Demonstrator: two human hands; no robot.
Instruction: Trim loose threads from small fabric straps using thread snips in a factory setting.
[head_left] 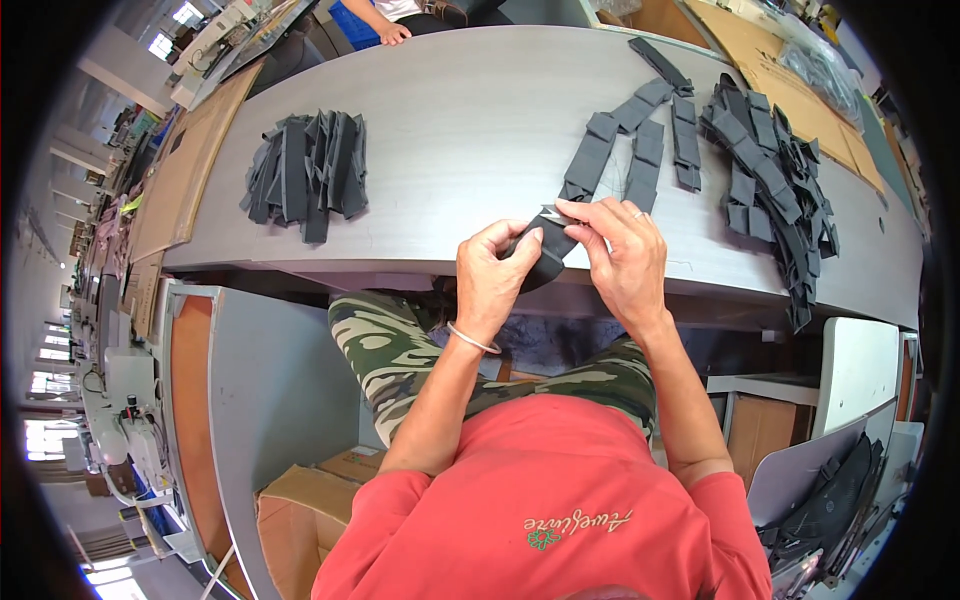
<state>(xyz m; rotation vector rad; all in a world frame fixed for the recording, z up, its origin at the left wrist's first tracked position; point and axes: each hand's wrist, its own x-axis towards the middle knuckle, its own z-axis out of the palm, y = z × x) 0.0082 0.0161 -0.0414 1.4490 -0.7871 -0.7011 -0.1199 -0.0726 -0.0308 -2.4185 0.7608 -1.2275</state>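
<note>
Near the table's front edge, my left hand (492, 275) is closed on a dark grey fabric strip (546, 264), gripped between thumb and fingers. The strip is part of a chain of joined fabric pieces (590, 155) that runs away from me over the table. My right hand (630, 258) is pinched close beside the left one, at the strip's upper edge. A small pale, pointed metal tool (551, 213) sticks out from its fingertips toward the strip; it looks like thread snips, though the fingers hide most of it.
On the grey table (450, 120), a pile of dark strips (305, 170) lies left and a larger heap of folded pieces (770, 180) right, hanging over the front edge. A person's hand (395, 34) rests at the far edge. An open cardboard box (300, 515) stands below left.
</note>
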